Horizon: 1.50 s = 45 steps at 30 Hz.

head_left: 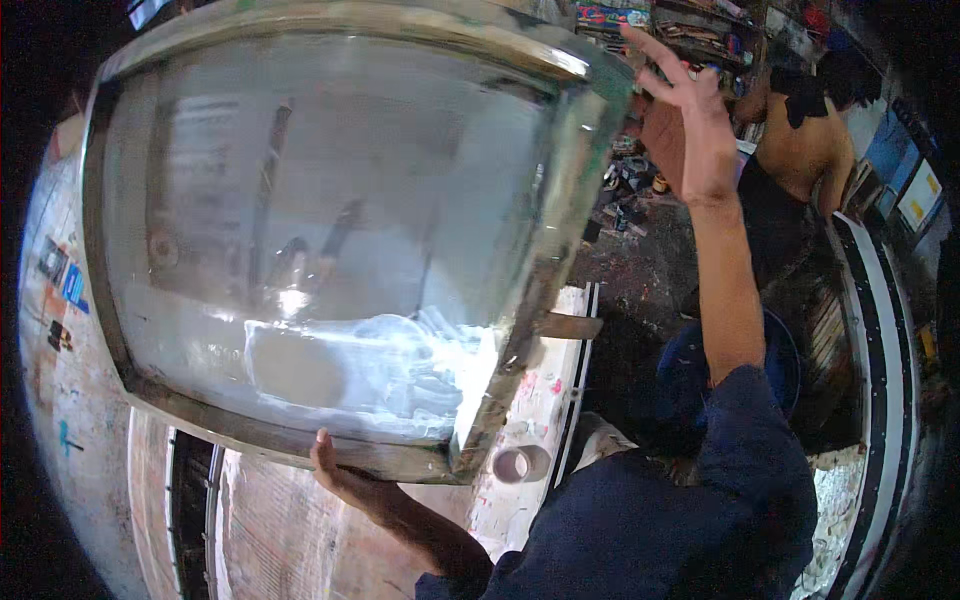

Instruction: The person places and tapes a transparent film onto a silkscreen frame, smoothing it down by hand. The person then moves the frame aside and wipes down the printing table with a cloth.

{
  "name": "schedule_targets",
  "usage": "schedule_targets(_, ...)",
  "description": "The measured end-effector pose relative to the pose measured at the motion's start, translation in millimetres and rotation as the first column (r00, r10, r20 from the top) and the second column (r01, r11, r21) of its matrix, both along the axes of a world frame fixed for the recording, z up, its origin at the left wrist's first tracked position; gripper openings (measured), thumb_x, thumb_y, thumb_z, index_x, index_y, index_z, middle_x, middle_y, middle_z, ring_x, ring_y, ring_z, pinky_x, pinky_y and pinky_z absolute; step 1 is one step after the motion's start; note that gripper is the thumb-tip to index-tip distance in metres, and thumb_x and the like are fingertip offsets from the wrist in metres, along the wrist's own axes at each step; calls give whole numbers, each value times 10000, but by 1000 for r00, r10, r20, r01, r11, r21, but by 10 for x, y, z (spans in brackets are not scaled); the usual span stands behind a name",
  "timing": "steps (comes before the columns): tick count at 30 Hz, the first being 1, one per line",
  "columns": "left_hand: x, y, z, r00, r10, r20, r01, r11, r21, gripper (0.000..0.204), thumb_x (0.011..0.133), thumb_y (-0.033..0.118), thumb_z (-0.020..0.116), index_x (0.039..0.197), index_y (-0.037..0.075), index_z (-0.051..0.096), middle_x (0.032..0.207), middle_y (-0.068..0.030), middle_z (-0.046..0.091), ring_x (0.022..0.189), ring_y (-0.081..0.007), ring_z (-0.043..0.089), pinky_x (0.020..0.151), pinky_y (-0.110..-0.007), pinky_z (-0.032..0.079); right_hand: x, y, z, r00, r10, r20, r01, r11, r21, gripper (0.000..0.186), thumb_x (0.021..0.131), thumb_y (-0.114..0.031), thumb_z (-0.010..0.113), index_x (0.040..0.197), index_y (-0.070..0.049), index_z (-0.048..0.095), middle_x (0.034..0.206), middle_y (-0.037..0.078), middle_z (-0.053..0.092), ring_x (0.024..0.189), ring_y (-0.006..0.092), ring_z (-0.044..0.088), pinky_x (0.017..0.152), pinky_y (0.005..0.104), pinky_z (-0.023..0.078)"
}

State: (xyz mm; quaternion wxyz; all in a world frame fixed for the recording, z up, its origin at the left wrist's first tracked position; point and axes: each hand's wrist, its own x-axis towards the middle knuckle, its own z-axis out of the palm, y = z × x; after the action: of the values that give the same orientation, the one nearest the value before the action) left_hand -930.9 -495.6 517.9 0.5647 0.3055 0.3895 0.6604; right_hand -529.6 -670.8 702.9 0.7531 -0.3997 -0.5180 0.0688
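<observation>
A large wooden screen-printing frame [340, 200] with translucent mesh is held up, tilted, across the left and middle of the view. Wet-looking white smears [400, 365] lie along the mesh's lower part. My left hand [345, 480] grips the frame's lower edge, thumb on the near face and fingers hidden behind the wood. Beyond the frame's upper right corner, my right hand [692, 115] is raised with its fingers spread, apparently free of the frame. A reddish-brown shape [662, 145] shows beside that hand; I cannot tell what it is. A short wooden piece [572, 325] juts from the frame's right side.
Under the frame is a long, paint-marked pale table [270, 530]. A roll of tape [520, 464] sits on the table strip near me. A blue tub [680, 375] is by my right arm. Another person [800, 150] stands at the far right, near cluttered shelves [700, 40].
</observation>
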Motion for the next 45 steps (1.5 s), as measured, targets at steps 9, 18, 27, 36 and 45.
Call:
schedule_targets(9, 2149, -70, 173, 973, -115, -201, 147, 977, 155, 347, 975, 317, 622, 1141, 13, 641, 1014, -76, 654, 913, -204, 618, 869, -359, 494, 2731, -44, -1132, 899, -279, 339, 438, 538, -720, 653, 927, -594, 621, 1156, 12, 700, 1079, 187, 702, 1030, 226, 623, 939, 383, 468)
schedule_targets(18, 4989, 725, -424, 749, -572, -334, 550, 818, -168, 692, 929, 192, 668, 1514, 53, 324, 1279, -175, 599, 1102, -267, 619, 943, -379, 503, 4376, -568, -3976, 776, -631, -19, -20, 6, -1000, 991, 886, -782, 452, 1437, 41, 474, 1401, 254, 529, 1298, 407, 513, 1085, 516, 387)
schedule_targets(27, 7118, 687, -1730, 737, -643, -207, 482, 715, -507, 237, 833, 189, 681, 907, -36, 667, 760, -64, 599, 640, -164, 545, 606, -362, 446, 4485, -1652, -4843, 747, -574, -336, -419, -14, -908, 713, 982, -664, 406, 1277, -19, 479, 1272, 154, 448, 1141, 334, 435, 966, 520, 347)
schedule_targets(36, 8563, 1873, -1890, 399, -892, -214, 651, 439, -619, 477, 838, 298, 701, 1177, -30, 627, 1135, -148, 634, 967, -238, 614, 821, -364, 461, 5784, -425, -5022, 938, -344, 38, 27, -36, -999, 534, 1014, -586, 431, 1048, -56, 489, 981, 104, 413, 861, 268, 394, 774, 493, 331)
schedule_targets(45, 8970, 3236, -934, 578, -685, -444, 493, 726, -480, 576, 897, 434, 630, 1311, 35, 605, 1368, -144, 577, 1076, -308, 617, 989, -375, 430, 7312, 1862, -5071, 827, -109, 551, 555, 314, -771, 476, 1047, -508, 456, 819, -92, 499, 689, 53, 378, 581, 202, 353, 581, 466, 315)
